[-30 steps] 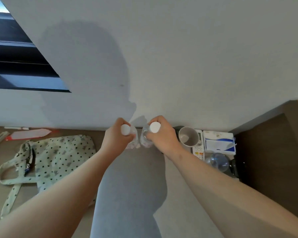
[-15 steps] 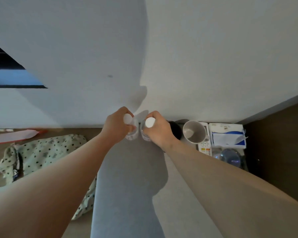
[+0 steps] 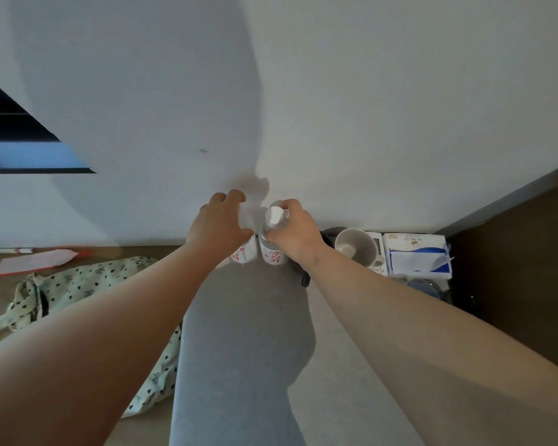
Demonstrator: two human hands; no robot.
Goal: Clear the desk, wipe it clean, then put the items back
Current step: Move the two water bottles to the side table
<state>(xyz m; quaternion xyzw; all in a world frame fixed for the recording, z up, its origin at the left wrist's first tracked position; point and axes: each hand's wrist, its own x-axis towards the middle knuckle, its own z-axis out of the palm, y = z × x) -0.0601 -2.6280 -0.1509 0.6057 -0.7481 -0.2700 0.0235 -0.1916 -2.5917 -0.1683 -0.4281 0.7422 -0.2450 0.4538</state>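
**Head view, looking down along both forearms to the foot of a white wall point(image 3: 368, 107).** Two clear bottles with red print stand side by side, almost touching, at centre frame where the wall meets a pale grey surface point(image 3: 351, 349). You cannot tell whether that surface is a worktop or the floor.

- **Left hand point(image 3: 219, 222):** it arches over the top of the left bottle point(image 3: 245, 252), fingers curled above and thumb against its shoulder, grasping it. The cap and neck are hidden, and only the lower labelled body shows.
- **Right hand point(image 3: 298, 235):** it grips the right bottle point(image 3: 273, 254) around the neck. The white cap point(image 3: 275, 214) shows above the fingers, and the print is too blurred to read.

Right of centre, along the wall, lie:

- a dark object point(image 3: 328, 235), mostly hidden behind your right wrist and not identifiable;
- a grey mug point(image 3: 355, 246), tilted with its mouth towards you;
- a white remote control point(image 3: 379, 249), partly covered by the mug;
- a white-and-blue tissue box point(image 3: 416, 257);
- below the box, a clear rounded item point(image 3: 424, 286), indistinct in the shade.

At lower left, a pale spotted fabric bag point(image 3: 87, 284) lies on a brown floor, cut across by your left forearm. Above it is a red-and-white packet point(image 3: 33, 260), its markings unreadable. A dark window edge point(image 3: 10, 136) is cropped at the left border. Your own shadow darkens the middle of the surface and the wall.
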